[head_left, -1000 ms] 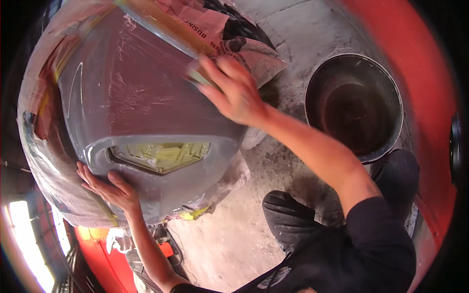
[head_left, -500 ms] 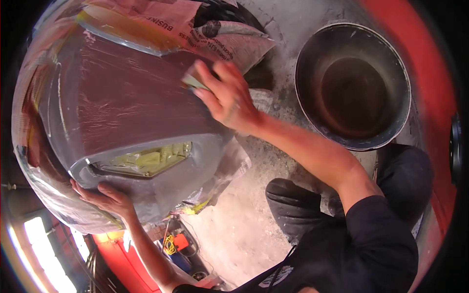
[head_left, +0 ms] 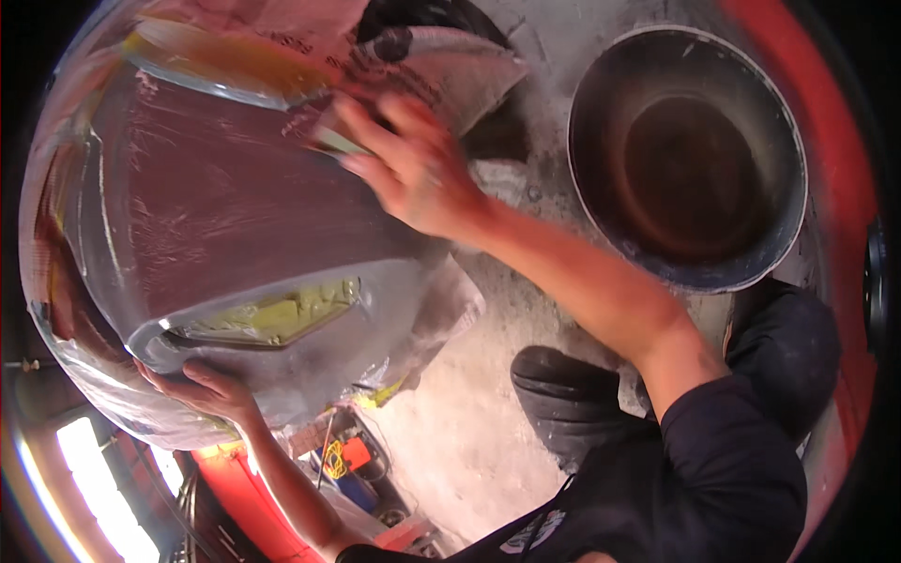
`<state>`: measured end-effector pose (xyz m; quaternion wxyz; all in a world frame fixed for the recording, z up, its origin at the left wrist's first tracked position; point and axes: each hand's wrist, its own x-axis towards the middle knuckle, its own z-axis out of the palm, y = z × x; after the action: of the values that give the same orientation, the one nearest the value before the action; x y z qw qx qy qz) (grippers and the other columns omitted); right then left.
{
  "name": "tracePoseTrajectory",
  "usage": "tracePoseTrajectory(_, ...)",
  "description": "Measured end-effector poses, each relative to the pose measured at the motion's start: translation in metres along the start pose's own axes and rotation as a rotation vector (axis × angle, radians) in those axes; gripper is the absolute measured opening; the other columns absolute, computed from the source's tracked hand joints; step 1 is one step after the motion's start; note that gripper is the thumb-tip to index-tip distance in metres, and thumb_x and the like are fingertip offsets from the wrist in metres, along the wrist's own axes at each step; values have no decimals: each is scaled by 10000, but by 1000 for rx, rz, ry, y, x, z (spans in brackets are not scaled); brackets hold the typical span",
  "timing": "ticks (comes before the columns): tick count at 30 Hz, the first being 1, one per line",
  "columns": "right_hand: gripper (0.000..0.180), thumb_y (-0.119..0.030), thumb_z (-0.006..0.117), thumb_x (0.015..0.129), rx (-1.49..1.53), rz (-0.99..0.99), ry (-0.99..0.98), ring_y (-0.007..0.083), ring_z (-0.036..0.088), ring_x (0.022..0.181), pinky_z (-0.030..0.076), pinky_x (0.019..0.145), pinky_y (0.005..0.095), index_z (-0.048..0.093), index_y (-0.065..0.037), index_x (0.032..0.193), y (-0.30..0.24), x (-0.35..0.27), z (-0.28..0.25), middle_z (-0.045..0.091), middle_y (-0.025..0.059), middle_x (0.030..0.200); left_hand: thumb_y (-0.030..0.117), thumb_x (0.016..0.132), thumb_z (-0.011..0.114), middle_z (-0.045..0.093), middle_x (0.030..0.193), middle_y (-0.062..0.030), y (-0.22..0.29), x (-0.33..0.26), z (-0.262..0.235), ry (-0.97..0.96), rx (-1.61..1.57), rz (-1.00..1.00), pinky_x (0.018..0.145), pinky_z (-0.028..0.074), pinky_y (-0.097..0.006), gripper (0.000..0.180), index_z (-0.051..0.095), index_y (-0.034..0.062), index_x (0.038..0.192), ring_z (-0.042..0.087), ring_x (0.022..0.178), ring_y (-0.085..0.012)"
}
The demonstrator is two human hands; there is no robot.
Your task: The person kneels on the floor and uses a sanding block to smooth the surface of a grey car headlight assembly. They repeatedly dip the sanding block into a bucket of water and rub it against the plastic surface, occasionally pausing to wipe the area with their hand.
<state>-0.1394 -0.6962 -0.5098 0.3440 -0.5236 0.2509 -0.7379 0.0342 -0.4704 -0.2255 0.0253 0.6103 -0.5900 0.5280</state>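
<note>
A wet, dull grey-brown car bumper (head_left: 225, 197) takes up the left side. My right hand (head_left: 408, 169), blurred by motion, grips a small, pale greenish sanding pad (head_left: 328, 141) against its upper right part, close to the orange-and-clear lamp (head_left: 225, 66). The face of the pad against the surface is hidden. Lower down, my left hand (head_left: 208, 392) lies with fingers stretched along the bumper's lower edge and holds nothing. Between the hands, an opening in the bumper is filled with crumpled yellowish sheeting (head_left: 291, 317).
A black basin (head_left: 593, 141) with dark water stands on the stained floor to the right. Newspaper (head_left: 450, 70) and plastic film mask the bodywork. My bent knee (head_left: 572, 394) is below the basin. A red panel (head_left: 840, 235) edges the right; yellow cord (head_left: 335, 460) and tools lie at the bottom.
My right hand has slid the sanding pad left and slightly up across the bumper. My left hand stays at the lower edge. The whole view has shifted a little.
</note>
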Motion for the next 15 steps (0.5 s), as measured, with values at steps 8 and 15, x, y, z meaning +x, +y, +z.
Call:
tracePoseTrajectory(8, 510, -158, 786, 920, -38, 35, -10, 358, 589, 895, 490, 793, 443, 674, 32, 1380, -10, 36, 5, 583, 156, 921, 492, 1151, 381, 343, 1685, -301, 2, -6, -3, -15, 20, -11, 1285, 283, -554, 751, 286, -52, 1660, 329, 1579, -454)
tracePoseTrajectory(15, 524, -178, 763, 940, -89, 143, -28, 370, 594, 922, 498, 811, 467, 649, 43, 1401, -4, 28, 3, 580, 167, 957, 436, 1147, 378, 358, 1693, -285, 10, 15, -11, -13, 49, 13, 1299, 183, -615, 699, 305, -52, 1643, 312, 1594, -459)
